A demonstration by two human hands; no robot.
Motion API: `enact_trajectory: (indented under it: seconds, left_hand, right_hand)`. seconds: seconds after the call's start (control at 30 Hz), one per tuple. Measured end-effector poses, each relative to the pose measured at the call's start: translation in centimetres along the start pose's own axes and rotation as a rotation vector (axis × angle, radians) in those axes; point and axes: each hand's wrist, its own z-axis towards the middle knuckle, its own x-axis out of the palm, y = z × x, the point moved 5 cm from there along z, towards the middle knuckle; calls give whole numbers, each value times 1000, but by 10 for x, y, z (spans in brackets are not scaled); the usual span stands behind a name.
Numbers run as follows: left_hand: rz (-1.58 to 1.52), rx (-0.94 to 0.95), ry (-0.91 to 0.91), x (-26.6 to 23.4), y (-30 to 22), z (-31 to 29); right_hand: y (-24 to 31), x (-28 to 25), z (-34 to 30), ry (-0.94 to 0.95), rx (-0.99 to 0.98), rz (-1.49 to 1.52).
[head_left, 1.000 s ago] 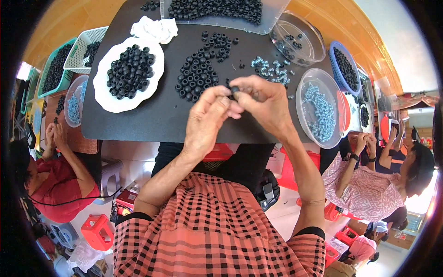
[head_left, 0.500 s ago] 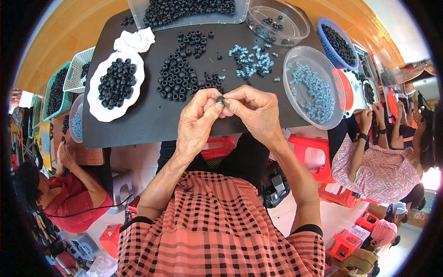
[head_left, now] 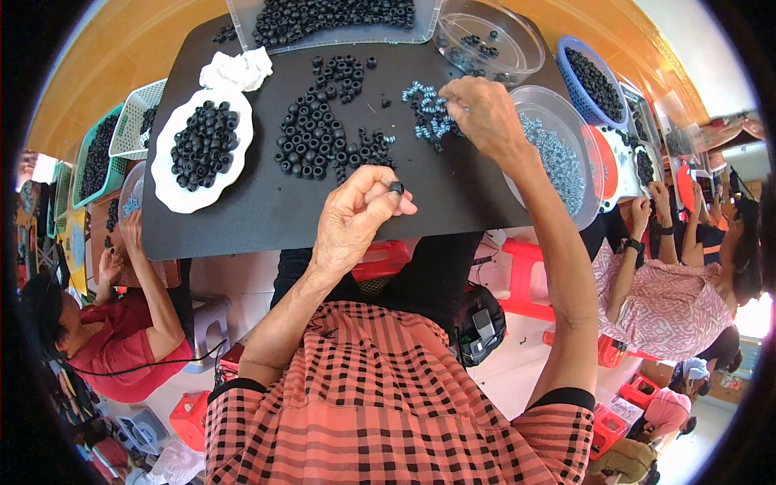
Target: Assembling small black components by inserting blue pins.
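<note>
My left hand (head_left: 356, 212) hovers over the near edge of the black tabletop (head_left: 267, 214), pinching a small black ring (head_left: 397, 187) between thumb and fingers. My right hand (head_left: 485, 113) is stretched out to the right, fingertips down on a small pile of light blue parts (head_left: 428, 117). Whether it grips one of them is hidden by the fingers. A loose heap of black rings (head_left: 319, 141) lies on the table between the two hands.
A white plate (head_left: 174, 190) of black rings sits at left beside a white cloth (head_left: 236, 69). A clear tray (head_left: 242, 16) of rings runs along the back. Clear bowls (head_left: 566, 105) (head_left: 525, 32) and a blue basket (head_left: 578, 89) stand right. Other people sit at left and right.
My hands were together in front of me on one small part. They have separated: the right reached out to the blue pile, the left stayed near with the black ring.
</note>
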Motion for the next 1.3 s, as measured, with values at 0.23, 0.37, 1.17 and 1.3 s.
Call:
enact_trajectory:
  seconds: [0.23, 0.37, 1.17, 1.3]
  left_hand:
    - [37, -14, 31, -1, -3, -2]
    - [32, -36, 29, -3, -2, -3]
    - [69, 20, 6, 0, -3, -3]
    - [70, 19, 15, 0, 0, -3]
  right_hand:
    - [-4, 18, 8, 194, 58, -11]
    - [12, 9, 6, 53, 104, 145]
    - [23, 2, -24, -166, 199, 257]
    - [22, -19, -35, -275, 310, 338]
